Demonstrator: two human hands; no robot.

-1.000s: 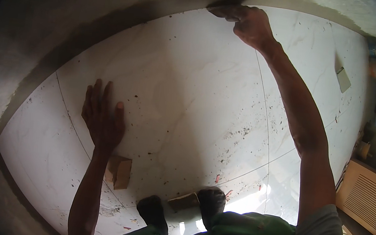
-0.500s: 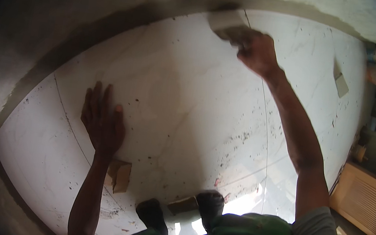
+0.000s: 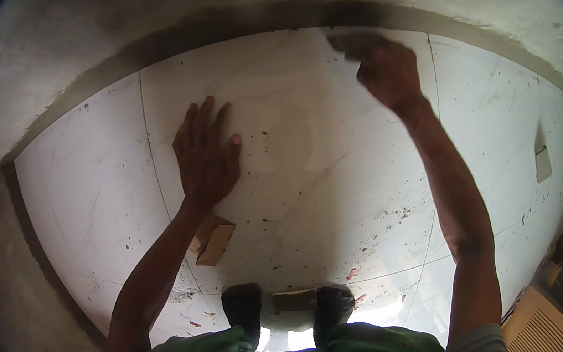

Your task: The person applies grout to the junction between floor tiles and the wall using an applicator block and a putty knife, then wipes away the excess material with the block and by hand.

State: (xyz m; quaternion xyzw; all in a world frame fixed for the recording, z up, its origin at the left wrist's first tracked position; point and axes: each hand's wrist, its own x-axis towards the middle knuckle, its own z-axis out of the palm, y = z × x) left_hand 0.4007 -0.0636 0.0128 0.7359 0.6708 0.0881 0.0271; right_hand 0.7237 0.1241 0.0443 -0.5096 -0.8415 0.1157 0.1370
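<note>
My right hand [image 3: 391,72] is closed round a flat-bladed scraper [image 3: 354,42] at the far edge of the white tiled floor [image 3: 278,197]. Motion blurs the scraper, and its blade cannot be made out clearly against the foot of the wall. A dark, damp-looking band [image 3: 193,34] runs along the bottom of that wall. On the left, my left hand [image 3: 209,155] lies open on the tiles, fingers stretched toward the wall. A folded piece of brown cardboard [image 3: 216,242] sits beside my left wrist.
Dark crumbs and small red scraps lie scattered over the tiles. My feet [image 3: 243,307] are near the lower edge, with a brown flat piece [image 3: 294,300] between them. At right are a grey flat piece [image 3: 542,164] and a tan slatted panel [image 3: 540,342].
My right hand has moved left along the wall's foot, crossing a tile joint, and the scraper has turned so its blade shows less. My left hand stays put while the view shifts.
</note>
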